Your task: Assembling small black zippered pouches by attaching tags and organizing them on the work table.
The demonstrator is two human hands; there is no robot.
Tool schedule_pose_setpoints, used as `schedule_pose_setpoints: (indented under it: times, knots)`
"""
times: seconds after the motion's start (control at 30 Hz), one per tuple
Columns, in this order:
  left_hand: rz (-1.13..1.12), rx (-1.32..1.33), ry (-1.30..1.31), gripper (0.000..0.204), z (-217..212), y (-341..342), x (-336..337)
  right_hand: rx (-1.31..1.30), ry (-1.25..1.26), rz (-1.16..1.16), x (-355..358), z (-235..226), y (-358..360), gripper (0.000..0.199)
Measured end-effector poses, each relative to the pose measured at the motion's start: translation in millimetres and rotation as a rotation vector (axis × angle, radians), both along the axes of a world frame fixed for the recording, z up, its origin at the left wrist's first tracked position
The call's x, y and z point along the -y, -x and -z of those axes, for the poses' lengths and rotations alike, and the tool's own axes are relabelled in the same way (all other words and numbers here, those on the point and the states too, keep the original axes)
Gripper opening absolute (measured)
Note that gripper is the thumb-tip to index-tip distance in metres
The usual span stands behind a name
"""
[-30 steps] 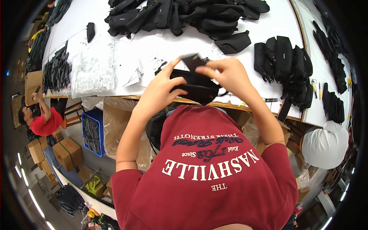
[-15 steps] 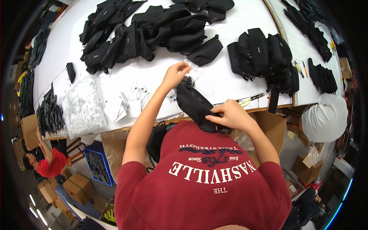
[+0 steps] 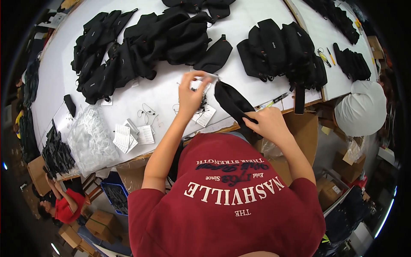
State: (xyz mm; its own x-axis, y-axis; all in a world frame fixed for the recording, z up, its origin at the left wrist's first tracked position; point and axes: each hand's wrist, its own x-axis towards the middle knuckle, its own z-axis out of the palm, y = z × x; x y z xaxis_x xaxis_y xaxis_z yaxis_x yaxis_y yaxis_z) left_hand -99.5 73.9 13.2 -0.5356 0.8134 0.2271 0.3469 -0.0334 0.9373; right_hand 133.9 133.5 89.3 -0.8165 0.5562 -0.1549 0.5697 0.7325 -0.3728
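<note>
My right hand (image 3: 270, 125) grips the near end of a long black fabric pouch (image 3: 233, 99), held tilted over the table's front edge. Its far end points up toward my left hand (image 3: 191, 93). That hand is closed, its fingertips pinching a small white slip (image 3: 210, 76), smeared by motion, just beside the pouch's far end. Whether the slip is a tag or a packet I cannot make out. Below my left hand lie white printed cards (image 3: 204, 115) with thin black cords on them.
A large heap of black pouches (image 3: 171, 43) covers the back, with another stack (image 3: 274, 49) at right. On the left are a clear bag of white packets (image 3: 92, 139), black strips (image 3: 58, 147) and more cards (image 3: 124, 137). A person in red (image 3: 70, 205) works at far left.
The pouch's far end has lifted and swung right, uncovering the cards beneath. A white slip now shows in my left hand. The whole view has shifted slightly.
</note>
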Motion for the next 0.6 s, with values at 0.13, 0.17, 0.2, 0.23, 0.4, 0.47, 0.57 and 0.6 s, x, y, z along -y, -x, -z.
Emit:
schedule_pose_setpoints:
  times: [0.13, 0.17, 0.2, 0.23, 0.4, 0.47, 0.57, 0.6]
  knots:
    - [0.367, -0.392, 0.076, 0.014, -53.2, 1.2, 29.1, -0.132, -0.081, -0.214, -1.6, -17.3, 31.5, 0.018]
    - [0.332, -0.436, 0.114, 0.025, -54.4, 6.3, 37.3, -0.141, -0.081, -0.228, -1.0, -22.0, 37.5, 0.018]
    - [0.297, -0.478, 0.151, 0.037, -55.7, 9.6, 43.6, -0.155, -0.09, -0.265, 0.2, -26.3, 42.2, 0.018]
    - [0.283, -0.484, 0.154, 0.037, -57.9, 9.6, 49.0, -0.169, -0.1, -0.302, 2.3, -28.8, 46.3, 0.018]
    - [0.029, 0.782, -0.041, 0.045, -32.3, 24.5, 75.5, -0.334, -0.114, -0.363, 11.8, -38.3, 64.1, 0.016]
    - [-0.029, 1.006, -0.12, 0.022, -30.3, 30.1, 78.1, -0.493, -0.048, -0.31, 18.3, -39.4, 69.4, 0.014]
    - [-0.057, 0.945, -0.233, 0.023, -34.5, 34.2, 81.5, -0.582, 0.219, 0.003, 33.6, -39.9, 68.2, 0.021]
    - [-0.063, 0.944, -0.241, 0.023, -38.1, 35.6, 81.5, -0.596, 0.345, 0.09, 39.7, -36.7, 64.1, 0.026]
